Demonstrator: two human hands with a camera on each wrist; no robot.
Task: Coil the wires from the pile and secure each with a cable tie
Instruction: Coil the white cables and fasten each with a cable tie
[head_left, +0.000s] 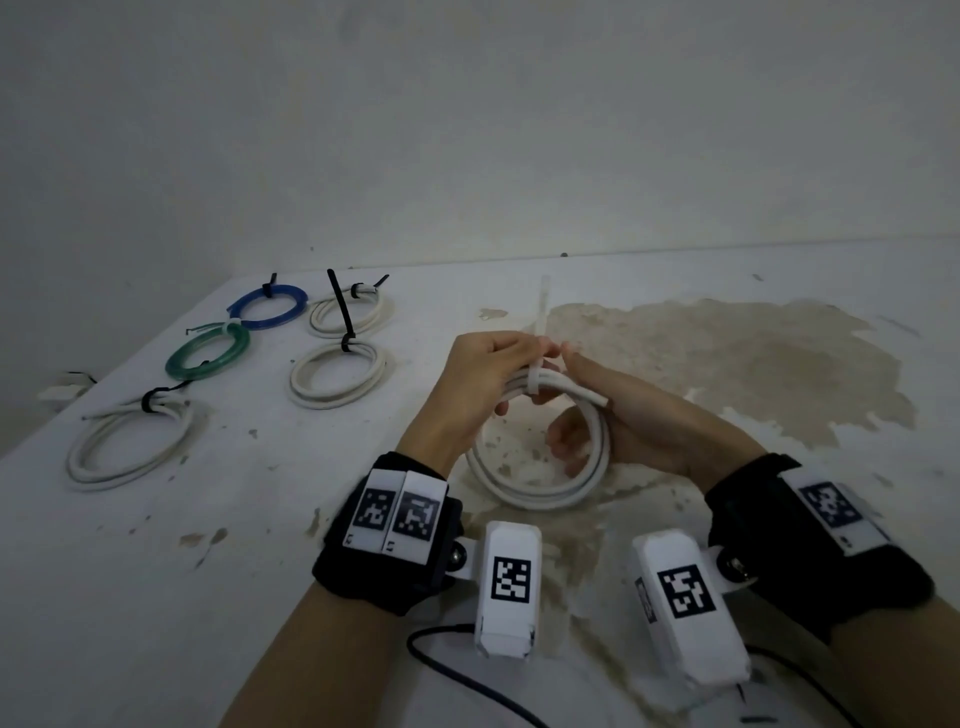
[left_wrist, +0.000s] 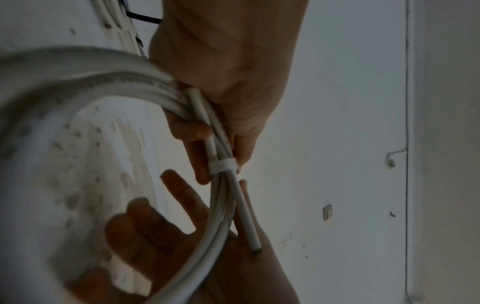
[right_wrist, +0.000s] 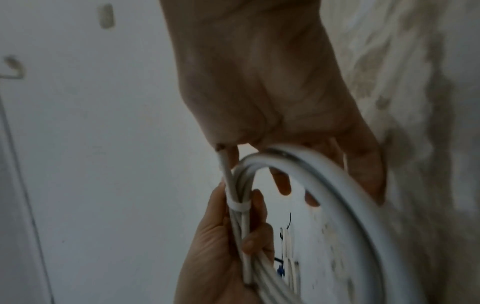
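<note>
A white wire coil (head_left: 540, 493) is held above the table (head_left: 260, 519) by both hands. My left hand (head_left: 483, 374) curls its fingers (left_wrist: 189, 129) round the bundled strands at the coil's top. A white cable tie (head_left: 535, 382) is looped round that bundle, and its tail (head_left: 543, 306) sticks straight up between the fingertips of both hands. My right hand (head_left: 613, 410) grips the coil just right of the tie, with its fingers (left_wrist: 155, 216) passed through the ring. One cut wire end (left_wrist: 253, 244) lies across the right palm. The tie's band (right_wrist: 239, 204) shows snug on the strands.
Several tied coils lie on the left of the table: a blue one (head_left: 267, 306), a green one (head_left: 208, 351) and three white ones (head_left: 350, 312) (head_left: 337, 374) (head_left: 130, 447). A brown worn patch (head_left: 727, 374) covers the table's right. A black cord (head_left: 467, 675) runs near the front edge.
</note>
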